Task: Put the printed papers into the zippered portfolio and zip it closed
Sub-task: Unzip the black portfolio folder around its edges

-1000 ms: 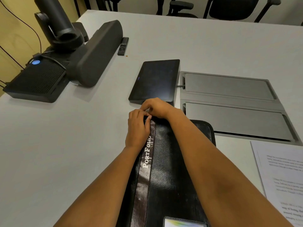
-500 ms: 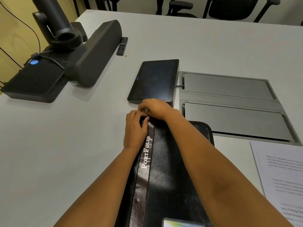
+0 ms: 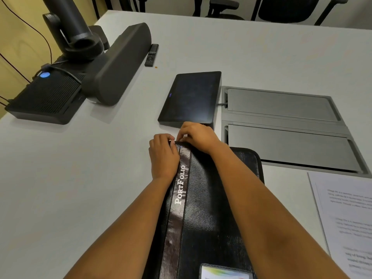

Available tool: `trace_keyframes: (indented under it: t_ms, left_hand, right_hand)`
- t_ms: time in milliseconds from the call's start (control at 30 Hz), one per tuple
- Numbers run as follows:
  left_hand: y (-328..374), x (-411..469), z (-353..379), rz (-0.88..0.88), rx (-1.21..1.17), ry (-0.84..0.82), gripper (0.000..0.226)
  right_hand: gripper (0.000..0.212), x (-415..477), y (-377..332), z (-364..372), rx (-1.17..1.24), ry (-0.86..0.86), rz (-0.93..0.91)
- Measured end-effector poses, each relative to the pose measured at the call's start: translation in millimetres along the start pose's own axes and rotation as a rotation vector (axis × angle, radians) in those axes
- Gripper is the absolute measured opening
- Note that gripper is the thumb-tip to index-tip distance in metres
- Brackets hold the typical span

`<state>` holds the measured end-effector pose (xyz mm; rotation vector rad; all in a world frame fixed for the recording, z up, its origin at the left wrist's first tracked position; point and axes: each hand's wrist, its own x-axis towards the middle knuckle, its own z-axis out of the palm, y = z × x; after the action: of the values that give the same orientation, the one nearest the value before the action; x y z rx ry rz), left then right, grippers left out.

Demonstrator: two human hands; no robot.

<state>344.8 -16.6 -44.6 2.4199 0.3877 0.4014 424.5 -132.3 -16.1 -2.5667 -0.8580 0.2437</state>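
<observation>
A black leather portfolio (image 3: 203, 210) lies closed on the white table in front of me, with "PortFolio" printed on a glossy strip along its left side. My left hand (image 3: 163, 156) presses on its far left corner, fingers curled at the top edge. My right hand (image 3: 196, 135) pinches something small at that same far edge, which its fingers hide. The printed papers (image 3: 346, 222) lie flat on the table to the right of the portfolio, apart from both hands.
A dark tablet (image 3: 191, 97) sits just beyond my hands. Grey cable-box lids (image 3: 285, 121) are set into the table at the right. A black speaker bar (image 3: 120, 63), camera and a remote (image 3: 151, 55) stand at the far left. Office chairs line the far edge.
Both hands stay at the portfolio's far left corner. The right hand's fingers have shifted slightly along the top edge; the portfolio and papers have not moved.
</observation>
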Motion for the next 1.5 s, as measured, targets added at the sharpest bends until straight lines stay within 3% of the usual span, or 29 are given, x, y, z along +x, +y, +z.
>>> trace_keyframes:
  t_ms: [267,467,667,833,1033,1267,1400,1500]
  left_hand:
    - [0,-3,0,0.077,0.090,0.002,0.017]
    - [3,-8,5,0.407,0.185,-0.144,0.024]
    - [0,-7,8,0.390,0.214,-0.164,0.028]
    - [-1,-5,9,0.394,0.237,-0.158,0.025]
    - [-2,-4,7,0.410,0.246,-0.151,0.024]
    - [22,-14,6,0.367,0.288,-0.167,0.032]
    - [69,-56,17,0.371,0.293,-0.262,0.055]
    - [109,-106,39,0.206,0.365,-0.356,0.090]
  right_hand:
    - [0.013,-49,43,-20,-0.032,0.049,0.108]
    - [0.013,-44,39,-22,-0.075,0.021,0.093]
    - [0.017,-43,38,-29,-0.122,-0.060,0.033]
    - [0.017,-60,51,-31,-0.115,0.010,0.066]
    - [0.015,-125,104,-51,-0.053,0.121,0.321]
    - [0.018,-147,108,-45,0.016,0.197,0.407]
    - [0.018,-149,105,-41,0.101,0.212,0.448]
    - [0.017,-149,105,-40,0.128,0.220,0.452]
